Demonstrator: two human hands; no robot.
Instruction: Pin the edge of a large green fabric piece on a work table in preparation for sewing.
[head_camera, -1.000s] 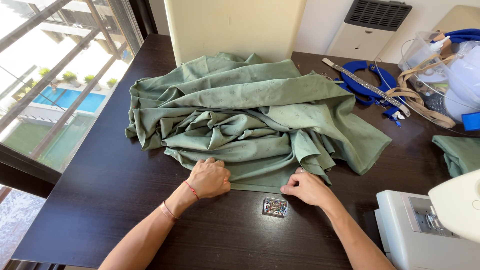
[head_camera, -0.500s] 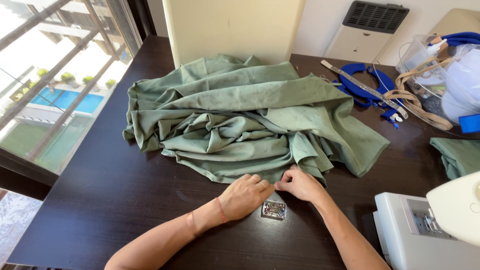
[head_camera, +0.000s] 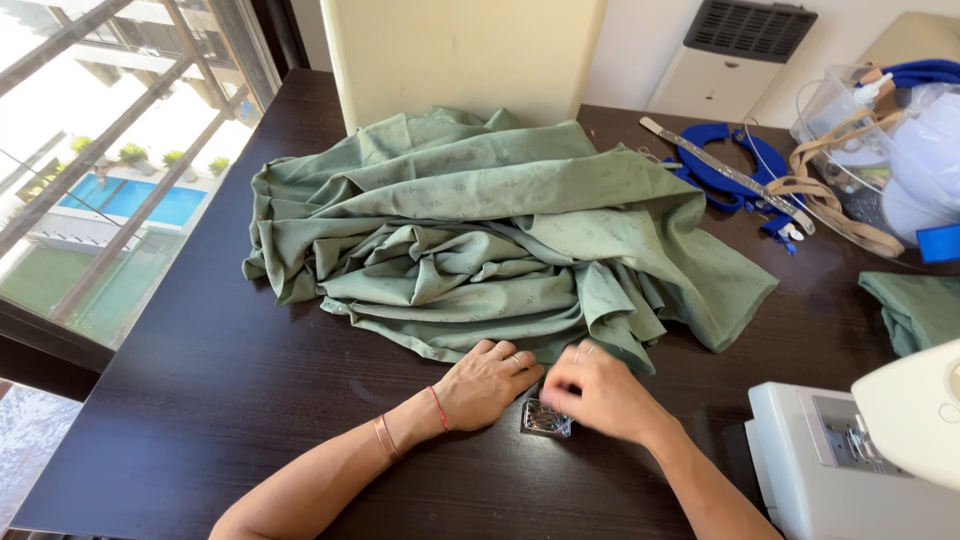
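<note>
A large crumpled green fabric (head_camera: 480, 230) lies spread on the dark wooden table (head_camera: 200, 400). My left hand (head_camera: 490, 382) rests flat on the fabric's near hem, fingers together and pressing down. My right hand (head_camera: 600, 392) is blurred, just right of the left, its fingertips over a small clear box of pins (head_camera: 545, 420) that sits on the table below the hem. Whether the fingers hold a pin is not visible.
A white sewing machine (head_camera: 870, 450) stands at the right front. A blue curved ruler with a metal ruler (head_camera: 730, 170), a clear tub of supplies (head_camera: 880, 150) and another green fabric piece (head_camera: 915, 305) lie at the right. A window (head_camera: 90, 170) runs along the left.
My left hand has slid right along the hem to meet my right hand. My right hand has dropped from the hem onto the pin box.
</note>
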